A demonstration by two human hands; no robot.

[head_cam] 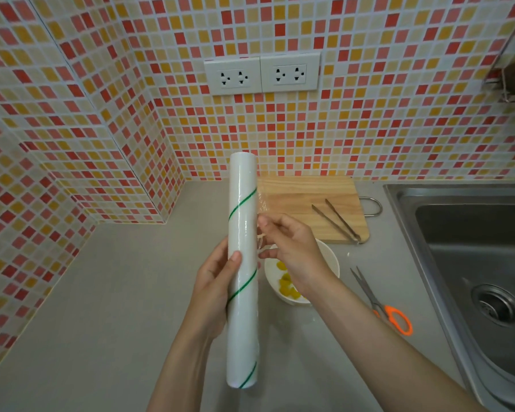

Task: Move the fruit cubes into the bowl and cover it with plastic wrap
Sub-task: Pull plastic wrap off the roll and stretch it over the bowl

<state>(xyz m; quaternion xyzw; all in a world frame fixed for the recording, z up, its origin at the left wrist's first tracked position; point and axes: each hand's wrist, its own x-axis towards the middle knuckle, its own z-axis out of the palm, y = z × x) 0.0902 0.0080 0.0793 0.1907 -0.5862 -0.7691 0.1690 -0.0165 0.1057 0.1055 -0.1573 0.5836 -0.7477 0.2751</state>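
Note:
My left hand (pixel 213 288) grips a white roll of plastic wrap (pixel 242 233) with green spiral stripes, held upright above the counter. My right hand (pixel 289 251) pinches the loose clear edge of the film (pixel 262 203) just right of the roll, a short strip pulled away. Below my right hand sits a white bowl (pixel 269 270) with yellow fruit cubes (pixel 286 286) inside, partly hidden by my wrist.
A wooden cutting board (pixel 304 194) lies behind the bowl with metal tongs (pixel 336 220) on it. Orange-handled scissors (pixel 381 304) rest right of the bowl. A steel sink (pixel 473 263) fills the right side. Tiled walls with two sockets (pixel 262 74) stand behind the grey counter (pixel 116 307).

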